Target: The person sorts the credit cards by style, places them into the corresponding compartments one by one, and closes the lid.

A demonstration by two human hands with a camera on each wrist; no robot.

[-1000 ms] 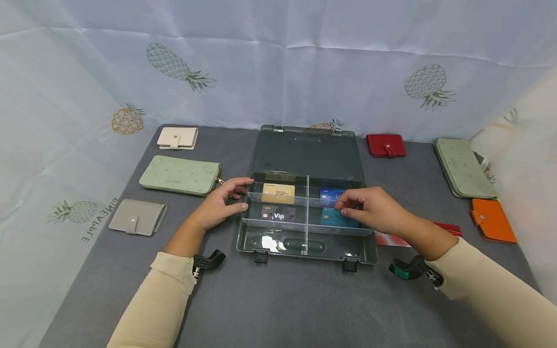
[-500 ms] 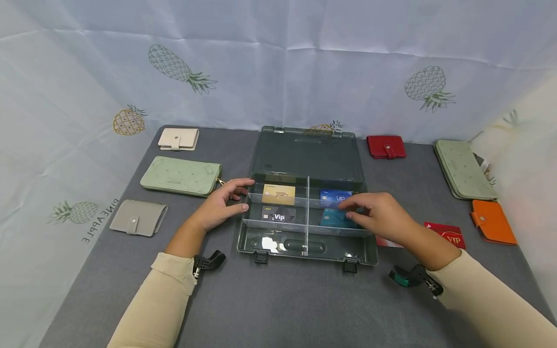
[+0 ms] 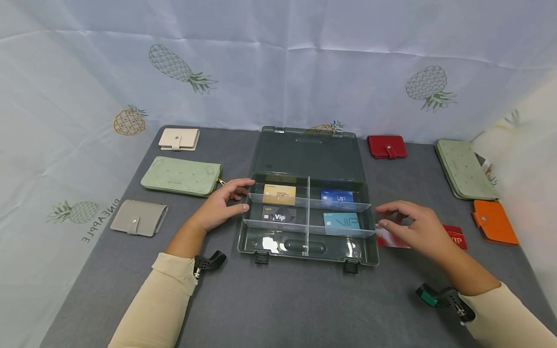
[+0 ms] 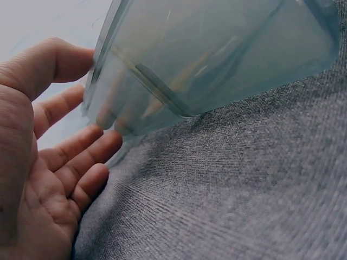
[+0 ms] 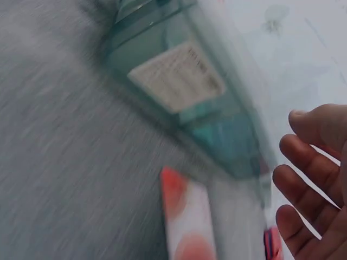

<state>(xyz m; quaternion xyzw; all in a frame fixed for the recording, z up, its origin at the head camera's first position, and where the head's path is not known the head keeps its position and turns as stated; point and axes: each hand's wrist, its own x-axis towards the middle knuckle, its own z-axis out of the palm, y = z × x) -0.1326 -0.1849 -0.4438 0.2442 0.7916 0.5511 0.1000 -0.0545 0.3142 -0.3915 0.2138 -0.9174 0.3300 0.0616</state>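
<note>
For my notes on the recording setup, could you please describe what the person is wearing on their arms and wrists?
Both arms wear long cream sleeves down to the wrists. The hands are bare: left hand, right hand. Under the left wrist sits a black clip-like mount; at the right wrist a similar black mount with a green tip.

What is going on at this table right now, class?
A person is working at an open, divided plastic box on a grey table. The left hand rests against the box's left wall. The right hand hovers open beside the box, over a red and white card lying on the table. Four cards sit in the compartments: gold, black, blue and teal. The two nearest compartments hold none. Wallets lie around.
</note>
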